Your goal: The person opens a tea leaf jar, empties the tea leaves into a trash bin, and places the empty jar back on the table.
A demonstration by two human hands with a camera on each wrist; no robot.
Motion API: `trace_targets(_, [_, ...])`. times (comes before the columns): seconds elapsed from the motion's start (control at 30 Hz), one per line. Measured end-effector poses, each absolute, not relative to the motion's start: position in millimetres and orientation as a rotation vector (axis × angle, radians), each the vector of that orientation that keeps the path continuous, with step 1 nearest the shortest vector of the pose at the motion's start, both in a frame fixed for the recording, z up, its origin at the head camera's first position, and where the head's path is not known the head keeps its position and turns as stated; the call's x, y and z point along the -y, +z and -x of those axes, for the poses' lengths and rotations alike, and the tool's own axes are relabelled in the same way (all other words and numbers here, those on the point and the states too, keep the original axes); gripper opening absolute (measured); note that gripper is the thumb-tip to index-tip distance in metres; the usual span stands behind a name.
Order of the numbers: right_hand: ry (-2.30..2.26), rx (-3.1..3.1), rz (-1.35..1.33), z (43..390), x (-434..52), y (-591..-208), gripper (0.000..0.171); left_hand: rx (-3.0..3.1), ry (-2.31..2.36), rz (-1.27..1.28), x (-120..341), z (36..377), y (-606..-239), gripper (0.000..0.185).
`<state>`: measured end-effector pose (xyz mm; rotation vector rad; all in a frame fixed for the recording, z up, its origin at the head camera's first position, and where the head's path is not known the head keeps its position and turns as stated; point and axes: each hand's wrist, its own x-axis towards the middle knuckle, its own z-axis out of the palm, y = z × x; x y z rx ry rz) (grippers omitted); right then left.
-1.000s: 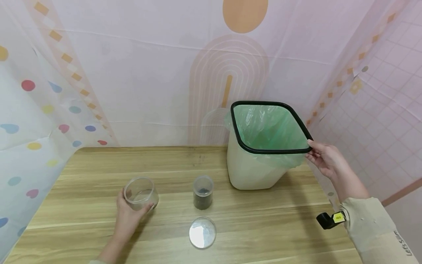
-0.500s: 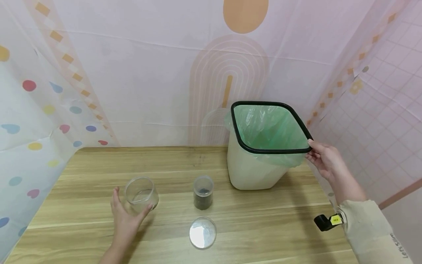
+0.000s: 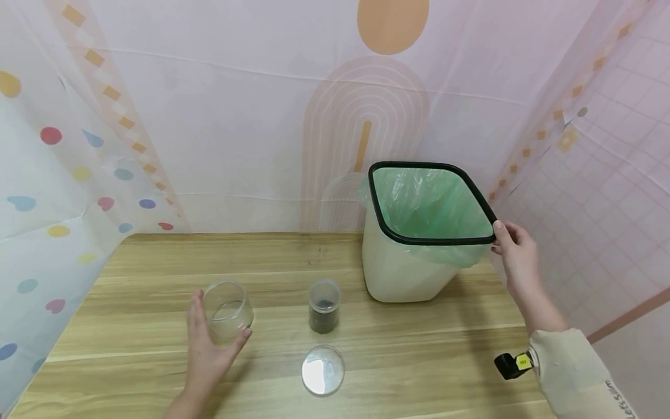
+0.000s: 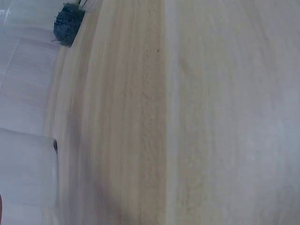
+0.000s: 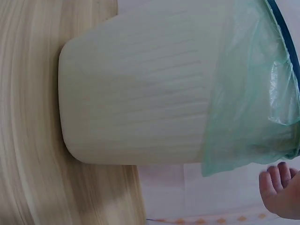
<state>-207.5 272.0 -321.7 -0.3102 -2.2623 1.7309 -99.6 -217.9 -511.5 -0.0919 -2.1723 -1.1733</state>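
My left hand (image 3: 206, 355) stands with thumb and fingers spread around a wide clear jar (image 3: 230, 323) on the table (image 3: 408, 361); whether the fingers touch it is hard to tell. At the bin's near right corner, my right hand (image 3: 518, 253) pinches the black rim (image 3: 419, 240) of a cream trash can (image 3: 400, 270) lined with a green bag (image 3: 445, 201). In the right wrist view, its other fingers (image 5: 268, 185) curl just below the bag's hanging edge. Between jar and bin stands a small clear canister (image 3: 324, 314) with dark contents.
A clear round lid (image 3: 323, 370) lies flat in front of the canister. Patterned cloth (image 3: 251, 145) encloses the table at the back and sides. The left wrist view shows mostly tabletop (image 4: 140, 117), with a dark clump (image 4: 68, 24) at upper left, its kind unclear.
My left hand has loosened from around the jar, its fingers now spread wider. My right hand and forearm have turned slightly at the rim, the wrist shifting left. The jar, canister, lid and trash can stay put.
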Motion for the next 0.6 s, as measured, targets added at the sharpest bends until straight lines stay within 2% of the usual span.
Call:
trace_targets(0.13, [1.648, 2.36, 0.291, 202.1, -271.1, -325.1, 0.071, 2.164, -1.148, 0.157, 215.3, 99.7, -511.1, 0.113])
trace_targets(0.6, [1.616, 2.452, 0.097, 172.7, -249.3, -349.7, 0.082, 2.18, -1.112, 0.264, 199.8, 97.2, -511.4, 0.106])
